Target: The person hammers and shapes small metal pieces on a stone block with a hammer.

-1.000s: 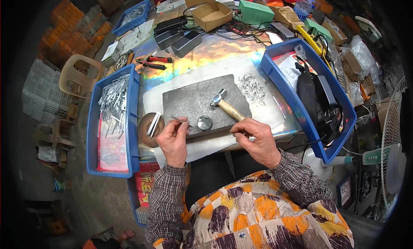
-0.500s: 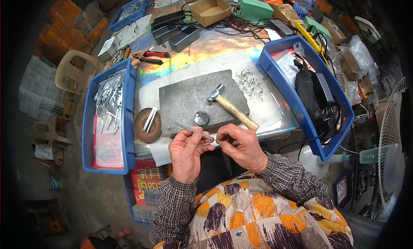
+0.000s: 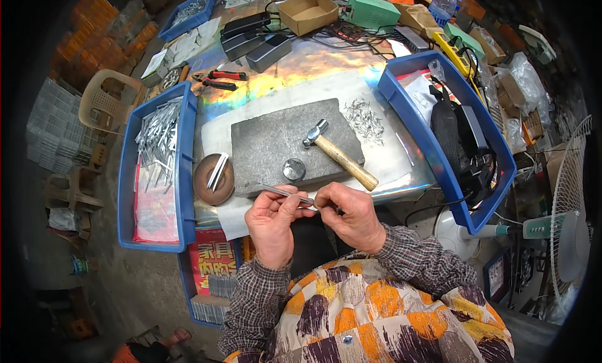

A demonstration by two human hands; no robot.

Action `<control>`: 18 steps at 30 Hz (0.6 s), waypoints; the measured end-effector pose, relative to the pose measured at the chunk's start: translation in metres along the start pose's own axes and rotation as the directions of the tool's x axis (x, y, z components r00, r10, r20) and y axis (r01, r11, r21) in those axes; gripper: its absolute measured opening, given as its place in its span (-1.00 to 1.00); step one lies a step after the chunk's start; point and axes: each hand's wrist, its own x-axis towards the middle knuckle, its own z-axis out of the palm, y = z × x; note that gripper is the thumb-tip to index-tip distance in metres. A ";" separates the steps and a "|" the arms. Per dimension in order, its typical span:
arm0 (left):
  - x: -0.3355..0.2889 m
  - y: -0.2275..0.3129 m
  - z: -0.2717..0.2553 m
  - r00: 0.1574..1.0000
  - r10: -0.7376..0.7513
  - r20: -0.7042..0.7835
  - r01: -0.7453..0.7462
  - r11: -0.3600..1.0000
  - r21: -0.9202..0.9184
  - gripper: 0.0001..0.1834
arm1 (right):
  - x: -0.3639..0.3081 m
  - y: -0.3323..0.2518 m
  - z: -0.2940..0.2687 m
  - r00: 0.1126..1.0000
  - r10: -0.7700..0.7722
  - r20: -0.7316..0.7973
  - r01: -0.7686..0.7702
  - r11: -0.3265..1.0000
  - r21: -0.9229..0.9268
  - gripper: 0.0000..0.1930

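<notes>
Between the thumb and fingers of my left hand [image 3: 271, 230] is a thin metal rod [image 3: 285, 193], slanting down toward my right hand. My right hand [image 3: 352, 215] is closed in a pinch at the rod's near end; whatever its fingertips hold is too small or hidden to make out. Just beyond the hands lies a dark stone block [image 3: 263, 140]. A ball-peen hammer [image 3: 345, 159] with a wooden handle rests on it, beside a small round dark metal piece [image 3: 293, 169]. Left of the block, a round brown dish [image 3: 204, 182] carries a few silver metal strips [image 3: 217, 171].
A blue tray [image 3: 187, 175] of metal strips stands left; another blue tray [image 3: 433, 168] with black adapters and cables stands right. Small metal bits [image 3: 365, 121] lie on white paper. Red-handled pliers [image 3: 219, 79], black boxes [image 3: 269, 53] and a cardboard box [image 3: 307, 15] sit farther back. A fan [image 3: 570, 212] is at right.
The rod has tilted flatter and my left fingers have closed further over it. My right hand stays pinched near the rod's end, barely shifted.
</notes>
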 end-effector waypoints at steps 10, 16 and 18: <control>-0.003 -0.003 -0.007 0.999 -0.047 -0.027 0.044 0.994 -0.105 -0.87 | -0.002 -0.002 0.009 0.992 0.014 -0.125 -0.011 1.000 0.025 -0.89; -0.003 -0.008 -0.006 0.999 0.013 -0.031 -0.014 1.000 -0.014 -0.87 | -0.004 0.006 0.007 1.000 -0.026 -0.016 0.024 0.993 -0.117 -0.94; 0.000 -0.007 -0.006 0.999 0.013 -0.033 -0.014 1.000 -0.025 -0.87 | -0.001 0.008 0.009 1.000 -0.018 -0.019 0.015 0.991 -0.130 -0.93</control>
